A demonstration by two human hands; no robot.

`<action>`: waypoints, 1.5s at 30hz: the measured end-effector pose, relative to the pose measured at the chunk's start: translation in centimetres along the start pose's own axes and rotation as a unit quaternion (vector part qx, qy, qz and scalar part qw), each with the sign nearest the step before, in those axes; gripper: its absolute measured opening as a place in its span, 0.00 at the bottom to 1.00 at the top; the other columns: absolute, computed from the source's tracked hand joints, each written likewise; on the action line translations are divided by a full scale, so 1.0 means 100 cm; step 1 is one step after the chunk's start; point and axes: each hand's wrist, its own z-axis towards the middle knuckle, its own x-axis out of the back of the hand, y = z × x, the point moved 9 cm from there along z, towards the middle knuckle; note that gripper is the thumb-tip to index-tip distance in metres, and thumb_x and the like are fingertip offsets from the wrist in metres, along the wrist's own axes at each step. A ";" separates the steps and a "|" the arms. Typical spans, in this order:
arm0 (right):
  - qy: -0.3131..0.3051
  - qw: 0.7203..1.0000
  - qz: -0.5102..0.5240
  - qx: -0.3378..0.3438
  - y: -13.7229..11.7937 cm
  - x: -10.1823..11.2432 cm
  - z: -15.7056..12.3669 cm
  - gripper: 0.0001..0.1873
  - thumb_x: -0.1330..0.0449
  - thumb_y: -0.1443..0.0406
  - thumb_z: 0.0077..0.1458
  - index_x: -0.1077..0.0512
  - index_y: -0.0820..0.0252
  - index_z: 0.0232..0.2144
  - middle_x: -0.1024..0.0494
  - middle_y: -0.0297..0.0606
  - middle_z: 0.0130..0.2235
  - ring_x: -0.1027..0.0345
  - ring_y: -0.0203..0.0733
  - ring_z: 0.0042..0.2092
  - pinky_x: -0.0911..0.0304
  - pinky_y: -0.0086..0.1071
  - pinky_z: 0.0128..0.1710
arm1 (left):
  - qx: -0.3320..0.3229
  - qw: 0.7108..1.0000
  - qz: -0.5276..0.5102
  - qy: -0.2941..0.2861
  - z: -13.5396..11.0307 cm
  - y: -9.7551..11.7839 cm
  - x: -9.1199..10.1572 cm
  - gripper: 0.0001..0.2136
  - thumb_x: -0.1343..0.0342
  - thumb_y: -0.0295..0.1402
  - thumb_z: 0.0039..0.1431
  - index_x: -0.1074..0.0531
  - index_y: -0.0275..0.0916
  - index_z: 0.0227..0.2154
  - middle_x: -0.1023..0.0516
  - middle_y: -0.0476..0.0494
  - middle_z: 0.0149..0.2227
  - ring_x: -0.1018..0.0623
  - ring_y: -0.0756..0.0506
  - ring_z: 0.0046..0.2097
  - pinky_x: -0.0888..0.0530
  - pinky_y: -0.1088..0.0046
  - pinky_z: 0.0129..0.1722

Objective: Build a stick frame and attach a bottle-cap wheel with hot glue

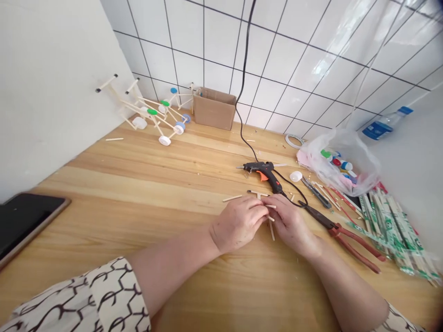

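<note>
My left hand (240, 222) and my right hand (289, 223) meet low over the table, fingers closed around a small frame of thin wooden sticks (272, 229). Stick ends poke out between and below the fingers, and a crosspiece with a dark tip shows just beyond them. The joints inside my grip are hidden. Right behind my hands lies a black hot glue gun (265, 171) with an orange trigger, its nozzle pointing left. A short loose stick (232, 198) rests on the table by my left knuckles.
Small stick-built bicycles (152, 113) with bottle-cap wheels stand at the back left, beside a cardboard box (215, 110). A phone (27, 223) lies at left. Rightward are pliers (346, 235), a utility knife (316, 192), a bag of caps (341, 159), wrapped chopsticks (394, 226) and a bottle (387, 123).
</note>
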 end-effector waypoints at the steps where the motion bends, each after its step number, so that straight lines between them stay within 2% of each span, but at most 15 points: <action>1: -0.002 1.000 0.000 -0.003 0.001 -0.001 0.000 0.10 0.52 0.74 0.57 0.33 0.60 0.37 0.28 0.42 0.33 0.34 0.43 0.37 0.35 0.37 0.35 | 0.000 1.000 0.002 -0.007 0.000 0.000 -0.002 0.09 0.52 0.25 0.59 0.27 0.34 0.30 0.22 0.43 0.32 0.24 0.48 0.35 0.26 0.72 0.39; 9: -0.006 1.000 -0.010 -0.009 0.006 -0.003 -0.004 0.10 0.52 0.73 0.58 0.34 0.58 0.39 0.27 0.42 0.35 0.33 0.43 0.38 0.35 0.38 0.36 | -0.005 0.999 0.014 -0.048 -0.004 -0.002 -0.013 0.08 0.52 0.25 0.59 0.27 0.33 0.30 0.23 0.43 0.32 0.26 0.47 0.36 0.28 0.72 0.39; 28: -0.011 1.000 -0.009 -0.012 0.007 -0.002 -0.010 0.12 0.52 0.72 0.58 0.33 0.58 0.42 0.27 0.43 0.37 0.33 0.44 0.40 0.35 0.39 0.38 | -0.021 0.997 0.019 -0.078 -0.008 0.000 -0.020 0.08 0.54 0.24 0.59 0.29 0.33 0.33 0.25 0.43 0.32 0.28 0.47 0.35 0.29 0.70 0.38; 45: -0.019 0.998 0.040 -0.048 0.010 -0.003 -0.009 0.12 0.52 0.72 0.59 0.31 0.60 0.40 0.27 0.43 0.36 0.34 0.43 0.40 0.36 0.38 0.39 | -0.005 0.997 -0.004 -0.071 -0.010 -0.002 -0.018 0.09 0.54 0.24 0.60 0.28 0.34 0.33 0.24 0.43 0.34 0.27 0.47 0.37 0.29 0.71 0.39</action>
